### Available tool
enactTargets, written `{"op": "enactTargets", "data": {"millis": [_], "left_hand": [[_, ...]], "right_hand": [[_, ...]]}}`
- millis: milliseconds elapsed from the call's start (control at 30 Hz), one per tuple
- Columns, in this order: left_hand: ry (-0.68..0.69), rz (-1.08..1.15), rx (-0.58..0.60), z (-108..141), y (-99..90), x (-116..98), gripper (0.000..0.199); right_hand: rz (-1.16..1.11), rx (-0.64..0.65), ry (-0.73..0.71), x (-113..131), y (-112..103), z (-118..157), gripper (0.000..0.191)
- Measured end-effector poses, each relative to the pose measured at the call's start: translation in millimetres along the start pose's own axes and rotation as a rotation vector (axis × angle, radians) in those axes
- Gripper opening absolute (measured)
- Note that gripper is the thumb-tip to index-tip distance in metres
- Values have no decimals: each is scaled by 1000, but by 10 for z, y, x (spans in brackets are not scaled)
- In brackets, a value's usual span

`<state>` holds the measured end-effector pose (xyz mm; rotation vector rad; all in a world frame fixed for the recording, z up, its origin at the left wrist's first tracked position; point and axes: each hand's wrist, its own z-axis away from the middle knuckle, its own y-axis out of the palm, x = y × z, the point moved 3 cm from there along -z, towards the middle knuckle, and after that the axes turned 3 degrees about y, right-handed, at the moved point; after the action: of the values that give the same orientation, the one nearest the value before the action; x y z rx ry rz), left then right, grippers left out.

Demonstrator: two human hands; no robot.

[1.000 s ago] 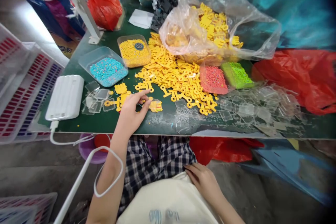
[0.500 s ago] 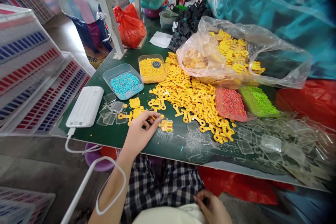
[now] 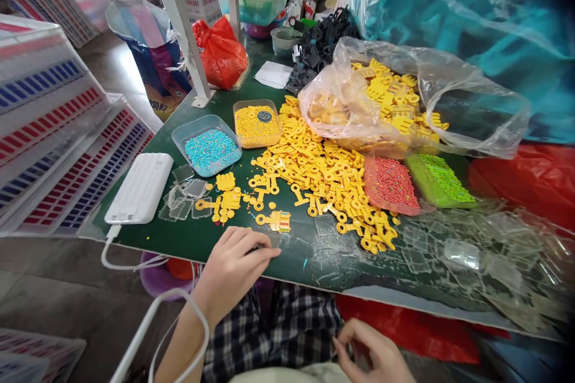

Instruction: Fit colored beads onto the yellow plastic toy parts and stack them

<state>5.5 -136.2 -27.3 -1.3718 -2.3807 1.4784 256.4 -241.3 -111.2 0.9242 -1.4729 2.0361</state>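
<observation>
Left hand sits at the near edge of the green table, fingers curled in, can't tell if pinching anything. Just above it lies a yellow key-shaped plastic piece set with coloured beads, beside the heap of yellow pieces. Right hand is half open below the table, over plaid shorts, holding nothing visible.

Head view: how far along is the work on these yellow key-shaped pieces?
One yellow piece already carries coloured beads. In hand: the left hand sits at the table edge, its fingers on something too small to make out. Left: a large heap of bare yellow pieces, more in a clear plastic bag, and full bead trays.
</observation>
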Motion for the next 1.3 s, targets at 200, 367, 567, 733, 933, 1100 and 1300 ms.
{"op": "enactTargets", "data": {"millis": [200,367,567,733,933,1100,1300], "left_hand": [[-89,23,166,67,53,61,10],[-226,42,314,42,8,234,20],[-277,119,403,-40,32,271,24],[-308,203,326,-158,46,320,29],[-329,108,304,-326,163,491,39],[-332,88,351,-353,212,520,41],[-321,116,347,-316,185,521,63]], "right_hand": [[21,-339,-352,720,-453,-600,13],[203,-591,-252,819,-535,-1038,17],[214,-489,-390,969,-450,-1243,17],[209,-404,-406,923,-317,-1315,33],[149,-336,-304,830,-225,-1348,40],[149,-341,-286,817,-242,-1356,36],[209,-350,-400,852,-247,-1375,20]]}}
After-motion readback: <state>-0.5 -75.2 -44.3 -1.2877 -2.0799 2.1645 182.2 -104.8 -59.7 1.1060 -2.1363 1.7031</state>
